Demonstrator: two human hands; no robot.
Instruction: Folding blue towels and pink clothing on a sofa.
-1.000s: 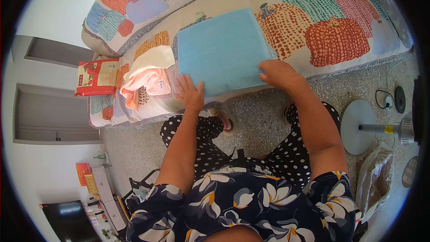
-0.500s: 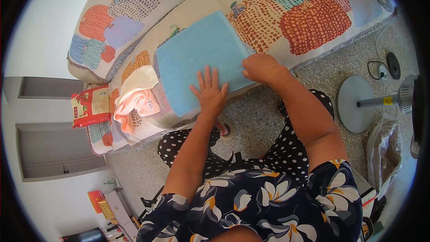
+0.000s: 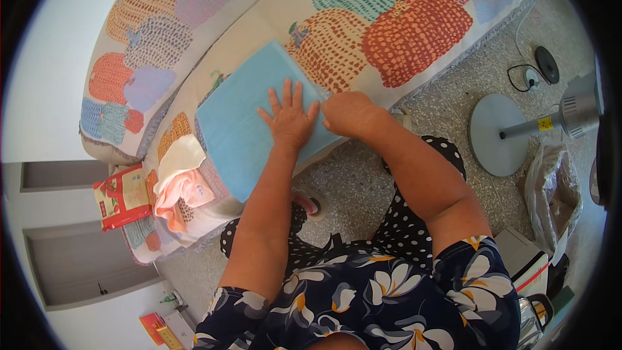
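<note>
A light blue towel [image 3: 236, 120] lies spread flat on the sofa seat in front of me. My left hand [image 3: 289, 118] rests palm down on it with the fingers spread. Close by on the right, my right hand [image 3: 350, 114] is closed at the towel's right edge, gripping it; its fingertips are hidden under the fist. To the towel's left, a cream cloth [image 3: 182, 154] and a peach-pink cloth [image 3: 183, 193] lie crumpled together, touched by neither hand.
The sofa cover [image 3: 414, 39] has a colourful pumpkin pattern. At its left end stands a red and cream package [image 3: 123, 198]. On the speckled floor to the right are a grey round stand base [image 3: 495, 136], a cable reel-like black disc [image 3: 546, 65] and a plastic-lined bin [image 3: 551, 201].
My left hand has slid across the towel towards its right edge, closer to my right hand. The right hand stays closed at that edge. The whole view has shifted.
</note>
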